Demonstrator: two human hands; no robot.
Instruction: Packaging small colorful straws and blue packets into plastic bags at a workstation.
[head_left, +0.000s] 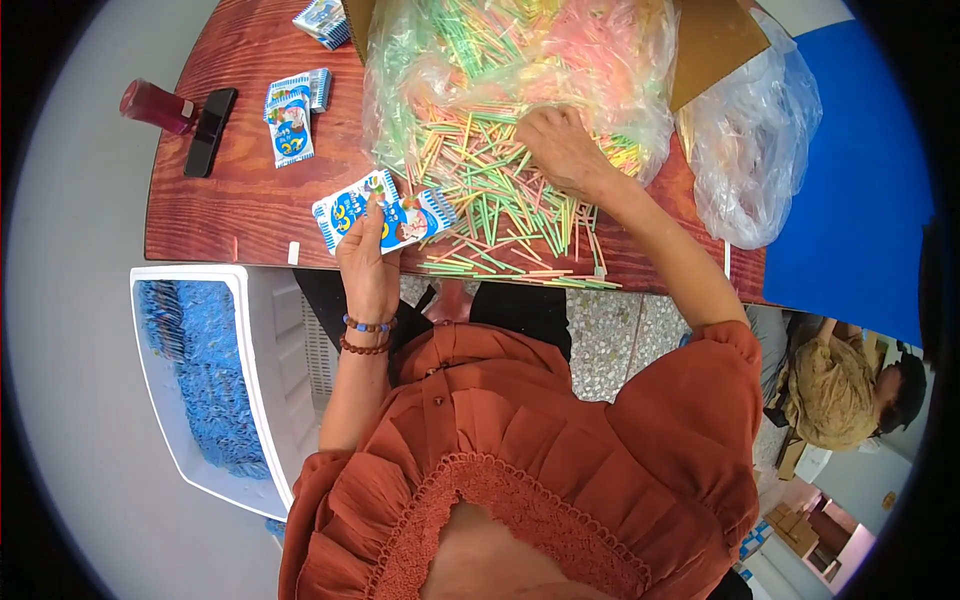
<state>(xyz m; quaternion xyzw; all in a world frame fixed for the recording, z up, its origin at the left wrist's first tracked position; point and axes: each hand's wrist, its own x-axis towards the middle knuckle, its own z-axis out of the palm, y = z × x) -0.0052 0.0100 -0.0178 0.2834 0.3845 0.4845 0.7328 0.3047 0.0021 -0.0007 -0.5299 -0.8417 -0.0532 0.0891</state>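
The left hand (366,262) grips one blue-and-white packet (383,211). The right hand (560,148), fingers curled, rests on the heap of coloured straws (500,200), too many to count. One phone (210,131) lies far left.

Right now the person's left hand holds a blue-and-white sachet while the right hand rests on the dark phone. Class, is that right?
Not quite. In the head view the right hand rests on the pile of coloured sticks, not the phone. The left hand does hold the blue-and-white sachet.
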